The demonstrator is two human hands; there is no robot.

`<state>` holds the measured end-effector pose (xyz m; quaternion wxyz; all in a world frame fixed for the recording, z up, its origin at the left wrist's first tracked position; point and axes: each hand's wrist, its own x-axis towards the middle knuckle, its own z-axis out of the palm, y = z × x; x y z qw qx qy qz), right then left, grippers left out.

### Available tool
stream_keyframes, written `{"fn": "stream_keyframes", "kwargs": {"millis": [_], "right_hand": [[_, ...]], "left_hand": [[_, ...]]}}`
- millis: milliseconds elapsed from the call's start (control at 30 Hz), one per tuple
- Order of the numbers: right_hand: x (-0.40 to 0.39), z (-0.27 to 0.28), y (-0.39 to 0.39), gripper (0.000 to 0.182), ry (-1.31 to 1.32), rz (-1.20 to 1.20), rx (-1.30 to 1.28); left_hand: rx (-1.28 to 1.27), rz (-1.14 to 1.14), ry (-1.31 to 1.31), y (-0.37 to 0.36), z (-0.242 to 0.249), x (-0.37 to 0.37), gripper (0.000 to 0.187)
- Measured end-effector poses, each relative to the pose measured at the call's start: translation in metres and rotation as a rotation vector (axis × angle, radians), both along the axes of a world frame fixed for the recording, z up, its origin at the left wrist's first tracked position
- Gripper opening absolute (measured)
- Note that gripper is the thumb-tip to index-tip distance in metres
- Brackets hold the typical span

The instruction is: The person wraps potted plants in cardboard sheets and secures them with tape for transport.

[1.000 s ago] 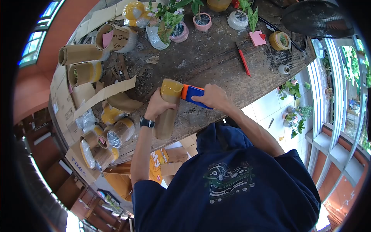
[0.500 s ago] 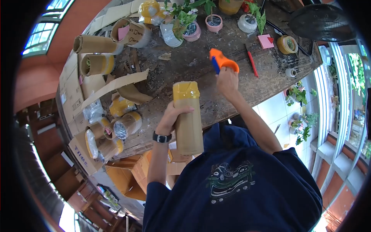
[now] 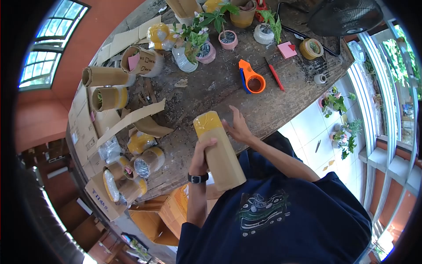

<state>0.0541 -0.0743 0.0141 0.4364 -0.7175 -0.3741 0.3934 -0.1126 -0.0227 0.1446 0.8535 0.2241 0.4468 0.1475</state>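
My left hand (image 3: 202, 155) is wrapped round a tall cardboard tube (image 3: 225, 160), its upper end covered in shiny yellow tape. The tube leans, top toward the table and base near my shirt. Beside its taped end is my right hand (image 3: 238, 127), holding nothing, fingers apart. Farther up on the table lies an orange tape dispenser (image 3: 252, 78) with a blue strip along one side. A red-handled cutter (image 3: 274, 75) rests to its right.
On the worn wooden table (image 3: 211, 88), wrapped cardboard tubes (image 3: 105, 77) and loose cardboard strips (image 3: 132, 121) crowd the left. Potted plants (image 3: 227, 39) line the back. A black fan (image 3: 345, 17), pink notepad (image 3: 287, 50) and tape roll (image 3: 311, 48) stand at the right. Boxes (image 3: 162, 215) sit below the table edge.
My right hand has let go of the orange tape dispenser, now on the table, and come back beside the tube. The tube has tilted, its base swinging right.
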Motion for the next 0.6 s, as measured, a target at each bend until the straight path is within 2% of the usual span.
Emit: {"fn": "stream_keyframes", "kwargs": {"millis": [100, 200, 300, 333, 367, 400, 500, 533, 567, 600], "right_hand": [[0.000, 0.004, -0.015, 0.095, -0.083, -0.133, 0.269], [0.046, 0.092, -0.003, 0.100, -0.504, 0.318, 0.419], [0.066, 0.110, 0.008, 0.102, -0.378, 0.985, 0.436], [0.069, 0.107, 0.009, 0.101, -0.280, 0.983, 0.541], [0.074, 0.104, 0.008, 0.100, -0.161, 0.954, 0.453], [0.078, 0.110, 0.007, 0.098, -0.041, 0.923, 0.365], [0.074, 0.099, 0.003, 0.096, 0.394, 0.678, 0.244], [0.069, 0.091, 0.001, 0.096, 0.547, 0.568, 0.227], [0.063, 0.083, -0.001, 0.099, 0.542, 0.467, 0.238], [0.054, 0.079, -0.001, 0.102, 0.535, 0.367, 0.247]], "left_hand": [[-0.134, -0.197, -0.069, 0.020, 0.016, -0.003, 0.059], [-0.223, -0.319, 0.081, 0.020, 0.020, -0.001, 0.061], [-0.195, -0.396, 0.097, 0.011, 0.014, 0.000, 0.065], [0.001, -0.309, -0.040, 0.002, 0.009, -0.009, 0.069], [0.188, -0.209, -0.179, -0.007, 0.003, -0.018, 0.074], [-0.212, -0.050, -0.244, -0.002, 0.009, -0.013, 0.076], [-0.086, -0.437, -0.539, 0.024, -0.008, -0.022, 0.087], [0.112, -0.326, -0.188, 0.012, -0.002, -0.015, 0.090], [0.307, -0.206, 0.159, -0.007, -0.001, -0.002, 0.094], [0.537, -0.192, 0.294, -0.017, -0.006, 0.011, 0.089]]}}
